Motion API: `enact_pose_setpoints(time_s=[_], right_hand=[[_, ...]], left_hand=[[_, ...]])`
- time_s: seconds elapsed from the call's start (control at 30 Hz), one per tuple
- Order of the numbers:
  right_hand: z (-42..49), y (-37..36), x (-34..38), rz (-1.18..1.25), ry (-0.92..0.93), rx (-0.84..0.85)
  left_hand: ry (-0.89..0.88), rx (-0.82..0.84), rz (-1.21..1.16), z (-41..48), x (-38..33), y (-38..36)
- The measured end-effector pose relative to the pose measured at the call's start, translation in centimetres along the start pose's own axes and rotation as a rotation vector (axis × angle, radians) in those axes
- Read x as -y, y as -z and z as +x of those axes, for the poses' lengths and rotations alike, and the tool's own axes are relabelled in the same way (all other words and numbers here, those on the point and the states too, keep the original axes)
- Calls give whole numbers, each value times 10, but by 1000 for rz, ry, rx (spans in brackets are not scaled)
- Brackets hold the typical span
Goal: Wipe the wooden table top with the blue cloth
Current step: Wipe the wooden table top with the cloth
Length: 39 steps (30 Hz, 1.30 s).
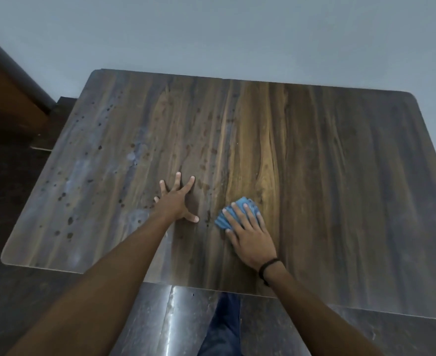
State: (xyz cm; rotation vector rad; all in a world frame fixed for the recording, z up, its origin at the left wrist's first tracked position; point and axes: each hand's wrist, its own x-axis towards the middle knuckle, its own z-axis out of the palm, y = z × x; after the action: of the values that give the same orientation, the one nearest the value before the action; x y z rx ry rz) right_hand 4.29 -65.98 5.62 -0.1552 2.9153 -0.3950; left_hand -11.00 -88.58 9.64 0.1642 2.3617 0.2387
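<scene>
Right hand lies flat on the cloth, fingers straight and fanned over it. It presses rather than grips, probably so the whole pad stays down while it slides. The cloth sits on the worktop about mid-width, between the centre and the near edge.

Left hand is just beside it toward the left edge, apart from the cloth. Its palm is down, fingers spread wide and holding nothing. It looks like a brace to steady the person leaning in, or to keep the worktop from shifting.

The cloth is blue, folded or bunched into a small wad. Mostly covered by the hand, it shows past the fingertips and on the thumb side. Ridges or layered folds are visible; I can't tell if it's wet.

Dark spots scatter across the left half, thickest toward the left edge, with greyish smears there too. The right half looks cleaner, so I'd judge the left side is not yet wiped. The cloth is at the boundary, with a few spots just left of it.
</scene>
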Motion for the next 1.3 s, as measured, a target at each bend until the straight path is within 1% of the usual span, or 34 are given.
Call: enact_pose_setpoints(time_s=[0.1,0.13,0.17,0.23,0.27,0.3,0.33,0.37,0.4,0.43,0.47,0.5,0.53,0.57,0.6,0.67,0.7,0.73,0.77,0.83,0.9,0.93,0.97,1.07,1.1,1.13,1.17,1.23,1.27,1.3], right_hand=[[24,8,9,40,-242,-37],[28,7,20,54,-278,-40],[25,4,32,60,-257,-34],[-1,-8,45,11,-57,-6],[-18,-13,40,-17,55,5],[-33,-13,29,-30,129,22],[-41,-10,15,-37,156,25],[-40,-6,1,-47,134,12],[-33,-2,-7,-41,66,3],[-21,3,-10,-22,-39,-16],[-11,6,-6,7,-156,-35],[-5,7,5,30,-233,-47],[-5,5,17,41,-243,-46],[-11,-1,29,27,-182,-37],[-26,-9,37,-7,-80,-20],[-63,-21,31,-59,108,-9],[-77,-22,22,-65,148,-6],[-82,-21,11,-74,147,-16],[-79,-20,3,-74,108,-32],[-57,-14,3,-32,-54,-82],[-34,-13,22,21,-234,-99],[-29,-15,34,33,-258,-90],[-32,-19,44,21,-207,-72],[-71,-32,39,-100,178,3],[-78,-28,26,-121,255,19],[-78,-25,13,-130,266,15],[-71,-21,4,-114,208,9],[-49,-13,3,-38,-56,-37],[-41,-12,13,-3,-168,-58],[-36,-14,27,14,-220,-67]], left_hand=[[-6,16,1,2,-1,2],[-6,12,4,2,0,2],[-5,7,8,1,0,1],[0,-2,10,0,0,1],[2,-1,9,0,-1,2],[2,5,6,0,-1,2],[0,8,2,-1,-2,3],[-1,5,-2,0,-1,3],[-1,2,0,-1,-1,4],[1,2,3,-2,-1,4],[0,-2,2,-4,-1,4],[-5,-11,-3,-5,-1,4],[-12,-19,-7,-7,-1,3],[-15,-23,-9,-9,0,2],[-15,-23,-11,-13,2,0],[-8,6,-14,-23,8,-8],[-13,24,-2,-29,13,-15],[-25,29,15,-34,18,-21],[-38,24,32,-38,23,-27],[-51,5,42,-42,28,-30],[-53,-1,42,-42,27,-29],[-49,5,47,-42,26,-27],[-44,11,54,-43,25,-26],[-39,1,62,-42,26,-28],[-39,-3,61,-42,26,-28],[-37,-7,59,-41,26,-28],[-33,-7,59,-40,27,-27],[-29,7,65,-39,26,-25],[-26,9,65,-38,26,-26],[-24,8,66,-38,26,-26]])
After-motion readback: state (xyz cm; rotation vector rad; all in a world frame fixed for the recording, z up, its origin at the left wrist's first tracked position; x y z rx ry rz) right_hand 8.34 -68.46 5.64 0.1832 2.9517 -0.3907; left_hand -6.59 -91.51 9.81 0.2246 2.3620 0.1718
